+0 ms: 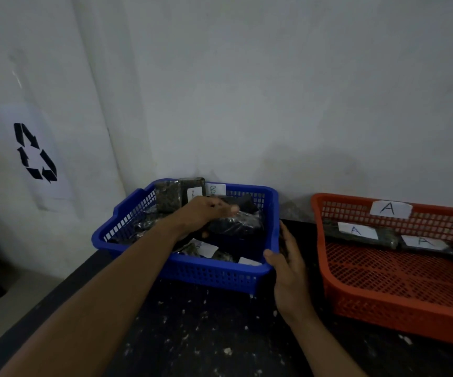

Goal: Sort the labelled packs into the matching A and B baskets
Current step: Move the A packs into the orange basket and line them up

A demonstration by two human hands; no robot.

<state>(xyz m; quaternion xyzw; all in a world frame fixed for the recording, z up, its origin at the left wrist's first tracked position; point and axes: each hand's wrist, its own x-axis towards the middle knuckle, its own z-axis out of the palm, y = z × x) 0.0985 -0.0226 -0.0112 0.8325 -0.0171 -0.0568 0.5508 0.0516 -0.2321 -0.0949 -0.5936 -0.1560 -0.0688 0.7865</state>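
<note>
A blue basket (214, 273) marked B stands at the centre against the wall, filled with several dark packs. Two packs (169, 198) lean upright at its back. My left hand (206, 213) reaches into it, fingers closed on a dark plastic-wrapped pack (236, 224) near the top of the pile. My right hand (288, 268) grips the basket's front right corner, thumb on the rim. To the right sits an orange basket (383, 303) with an A tag (390, 208); two A-labelled packs (361, 232) lie along its far side.
Both baskets rest on a dark, speckled table (206, 336) set against a white wall. A white surface with a black recycling symbol (34, 153) stands at the left. The table's left edge drops off diagonally at the lower left.
</note>
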